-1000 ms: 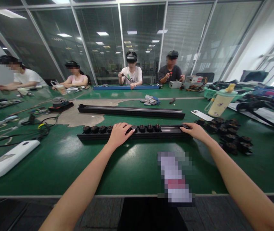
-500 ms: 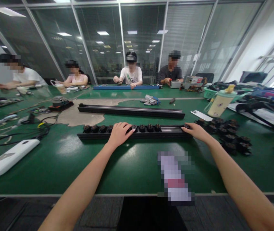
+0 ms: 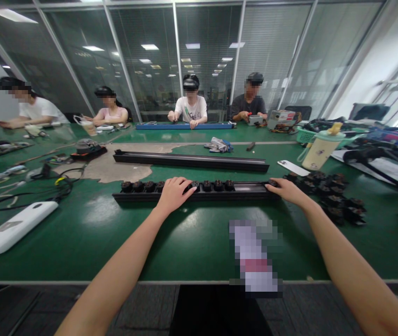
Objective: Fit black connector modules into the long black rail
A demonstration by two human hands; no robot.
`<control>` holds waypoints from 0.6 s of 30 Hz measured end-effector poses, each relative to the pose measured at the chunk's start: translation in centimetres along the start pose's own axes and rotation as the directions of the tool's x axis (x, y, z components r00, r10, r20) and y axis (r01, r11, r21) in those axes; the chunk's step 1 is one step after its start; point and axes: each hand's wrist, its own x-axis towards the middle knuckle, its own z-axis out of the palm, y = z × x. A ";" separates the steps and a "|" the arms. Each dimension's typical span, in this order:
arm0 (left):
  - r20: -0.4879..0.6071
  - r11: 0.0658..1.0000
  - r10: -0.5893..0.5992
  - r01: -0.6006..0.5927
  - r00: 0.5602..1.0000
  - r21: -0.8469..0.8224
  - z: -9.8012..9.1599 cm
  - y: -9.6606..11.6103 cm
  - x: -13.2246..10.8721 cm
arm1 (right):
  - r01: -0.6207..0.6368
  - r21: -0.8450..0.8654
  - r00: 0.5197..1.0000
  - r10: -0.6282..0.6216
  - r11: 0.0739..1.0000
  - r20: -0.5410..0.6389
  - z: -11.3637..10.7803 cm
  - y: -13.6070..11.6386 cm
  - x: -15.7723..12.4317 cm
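A long black rail (image 3: 199, 196) lies crosswise in front of me, carrying a row of round black socket modules (image 3: 218, 185). My left hand (image 3: 176, 192) grips the rail near its middle, fingers over the top and thumb along the near side, covering some of the modules. At the right end of the rail, my right hand (image 3: 282, 189) pinches a black socket module (image 3: 273, 183) that is partly hidden by the fingers. Between that module and the row, a stretch of bare channel (image 3: 247, 186) shows.
A second black rail (image 3: 192, 162) lies behind. Loose black modules (image 3: 331, 191) are heaped at right, near a white phone (image 3: 293, 168) and a bottle (image 3: 321, 150). A blurred-out phone-like object (image 3: 254, 256) lies in front; a white device (image 3: 17, 228) is at left. Several people sit opposite.
My hands keep almost the same place on the rail and module. Across the table, one person's hands and a grey box have shifted slightly.
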 end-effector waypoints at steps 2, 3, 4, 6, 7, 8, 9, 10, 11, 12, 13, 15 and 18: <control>0.001 1.000 -0.001 0.001 1.000 -0.004 0.0 0.0 0.0 | -0.002 0.000 1.000 0.002 1.000 0.001 -0.1 -0.1 -0.1; 0.000 1.000 -0.002 0.002 1.000 -0.005 0.0 0.0 0.0 | -0.004 -0.001 1.000 0.004 1.000 -0.001 -0.2 -0.1 -0.1; 0.000 1.000 -0.002 0.002 1.000 -0.006 0.1 0.0 0.0 | -0.007 -0.002 1.000 0.007 1.000 -0.004 -0.2 -0.2 -0.1; -0.001 1.000 -0.004 0.004 1.000 -0.007 0.1 0.0 0.0 | -0.013 -0.008 1.000 0.013 1.000 -0.013 -0.2 -0.3 -0.2; -0.001 1.000 -0.005 0.005 1.000 -0.007 0.1 0.0 0.0 | -0.018 -0.013 1.000 0.018 1.000 -0.017 -0.2 -0.4 -0.2; 0.000 1.000 -0.005 0.005 1.000 -0.009 0.1 0.0 0.0 | -0.024 -0.019 1.000 0.023 1.000 -0.020 -0.2 -0.4 -0.2; 0.002 1.000 -0.005 0.005 1.000 -0.010 0.1 0.0 0.0 | -0.029 -0.026 0.999 0.028 0.999 -0.022 -0.2 -0.4 -0.2; 0.004 1.000 -0.006 0.006 1.000 -0.010 0.0 0.0 0.0 | -0.033 -0.034 0.999 0.032 0.999 -0.024 -0.2 -0.5 -0.2; 0.006 1.000 -0.006 0.006 1.000 -0.010 0.0 0.1 0.0 | -0.038 -0.044 0.999 0.037 0.998 -0.027 -0.2 -0.5 -0.2; 0.007 1.000 -0.006 0.007 1.000 -0.010 0.0 0.1 0.0 | -0.043 -0.055 0.999 0.041 0.998 -0.030 -0.3 -0.5 -0.2; 0.009 1.000 -0.006 0.007 1.000 -0.010 -0.1 0.1 0.0 | -0.049 -0.067 0.998 0.047 0.997 -0.031 -0.3 -0.6 -0.3; 0.010 1.000 -0.006 0.006 1.000 -0.008 -0.1 0.1 0.0 | -0.063 -0.090 0.998 0.061 0.994 -0.026 -0.5 -0.6 -0.4; 0.010 1.000 -0.005 0.005 1.000 -0.010 -0.1 0.1 0.0 | -0.099 -0.145 0.995 0.097 0.985 -0.017 -0.7 -0.4 -0.5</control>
